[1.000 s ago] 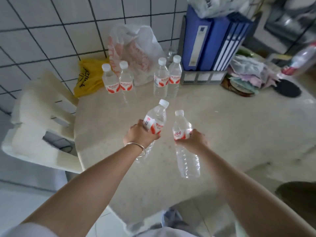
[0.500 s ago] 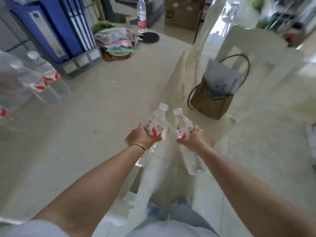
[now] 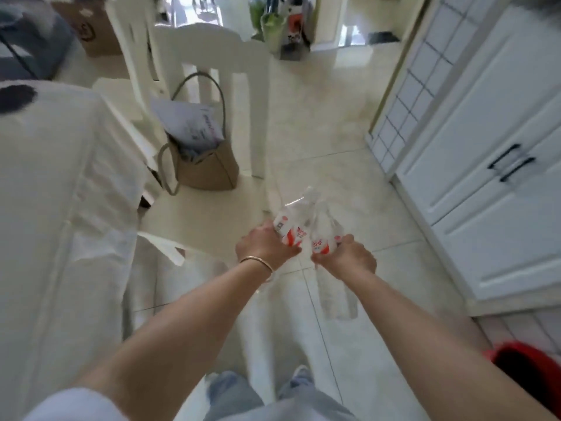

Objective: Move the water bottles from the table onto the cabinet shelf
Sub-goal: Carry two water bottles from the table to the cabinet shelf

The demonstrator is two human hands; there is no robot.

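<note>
2 clear red-labelled water bottles (image 3: 306, 229), side by side, held above floor.

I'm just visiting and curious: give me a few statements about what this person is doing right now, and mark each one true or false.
1. Each hand holds a water bottle. True: left hand, right hand.
2. The bottles are above the table. False: they are over the floor.
3. A tan bag sits on the white chair. True.
4. The white cabinet doors stand open. False: they are closed.

Bright daylight, motion blur, wide-angle distortion
</note>
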